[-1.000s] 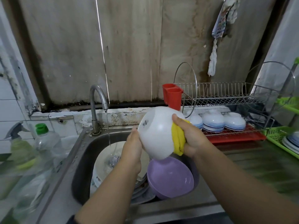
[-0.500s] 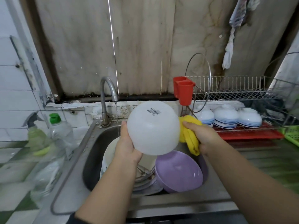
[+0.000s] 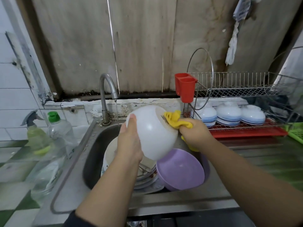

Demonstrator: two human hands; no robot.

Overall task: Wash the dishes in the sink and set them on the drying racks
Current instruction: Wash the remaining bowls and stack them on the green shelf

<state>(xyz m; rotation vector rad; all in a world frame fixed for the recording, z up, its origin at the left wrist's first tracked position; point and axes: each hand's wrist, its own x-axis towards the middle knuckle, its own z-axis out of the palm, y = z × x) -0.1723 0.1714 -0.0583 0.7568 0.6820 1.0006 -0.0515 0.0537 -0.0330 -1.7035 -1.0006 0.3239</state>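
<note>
A white bowl [image 3: 153, 133] is held above the steel sink [image 3: 91, 149], its base turned up and to the right. My left hand [image 3: 129, 141] grips its left side. My right hand [image 3: 194, 133] grips a yellow cloth [image 3: 173, 119] pressed against the bowl's base. Below in the sink lie a purple bowl [image 3: 180, 169] and a stack of white plates [image 3: 111, 153], partly hidden by my left arm. A two-tier wire drying rack [image 3: 242, 89] stands to the right, with three white blue-striped bowls [image 3: 227, 114] upside down on its lower shelf.
The tap [image 3: 106, 89] runs a thin stream into the sink. A spray bottle [image 3: 35, 133] and a green-capped bottle [image 3: 57, 126] stand on the left counter. A red cutlery holder [image 3: 185, 86] hangs on the rack, above a red tray [image 3: 246, 132]. A green basket [image 3: 296, 132] sits far right.
The white bowl has been turned so its base faces up and right. My right hand moved the yellow cloth from the bowl's side onto its base.
</note>
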